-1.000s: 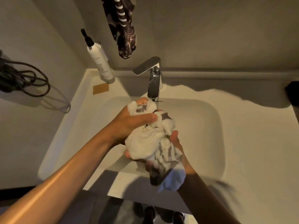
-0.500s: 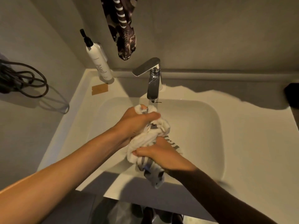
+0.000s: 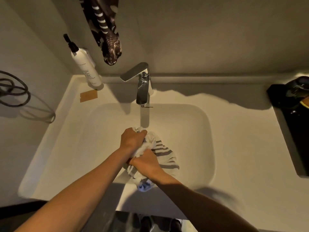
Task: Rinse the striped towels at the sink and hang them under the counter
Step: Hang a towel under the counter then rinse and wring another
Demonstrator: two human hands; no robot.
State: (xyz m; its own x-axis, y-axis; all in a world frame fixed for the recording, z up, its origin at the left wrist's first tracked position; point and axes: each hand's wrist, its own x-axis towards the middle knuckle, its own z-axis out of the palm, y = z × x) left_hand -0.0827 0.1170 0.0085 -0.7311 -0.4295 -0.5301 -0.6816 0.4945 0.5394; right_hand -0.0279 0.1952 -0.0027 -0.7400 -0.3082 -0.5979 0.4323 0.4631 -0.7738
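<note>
A white towel with grey stripes (image 3: 163, 152) is bunched up low inside the white sink basin (image 3: 103, 131), below the chrome faucet (image 3: 142, 87). My left hand (image 3: 132, 139) is closed around the towel's far end, close to the spout's stream. My right hand (image 3: 147, 162) is clamped on the near part of the same towel, touching the left hand's wrist. The striped end spills out to the right of both hands, and a bluish corner pokes out beneath my right wrist.
A white pump bottle (image 3: 85, 67) stands at the back left corner. A dark patterned cloth (image 3: 107, 34) hangs on the wall above the faucet. A coiled black cable (image 3: 13, 89) hangs on the left wall. A black object (image 3: 291, 101) lies on the counter's right side.
Both hands have dropped with the towel from just under the spout down into the basin. My right hand turned over on top of the towel and squeezed it tighter.
</note>
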